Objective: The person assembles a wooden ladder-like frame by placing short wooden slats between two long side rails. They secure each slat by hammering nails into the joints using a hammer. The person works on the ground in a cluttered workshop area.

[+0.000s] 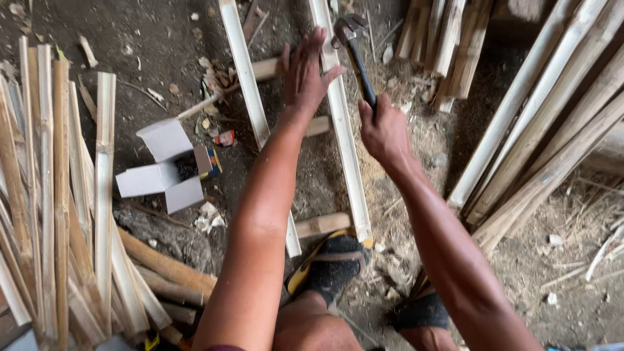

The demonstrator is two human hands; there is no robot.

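A sandalled foot pins the near end of a pale split bamboo strip running far across the dirt floor. Farther on, the right hand is closed around a claw hammer handle, its head far. The left hand, fingers spread, presses the strip's far part. An open cardboard box lies left

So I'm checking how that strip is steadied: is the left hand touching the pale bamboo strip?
Touching. The head view shows the left hand spread with its fingers lying on the pale bamboo strip; no gap shows.
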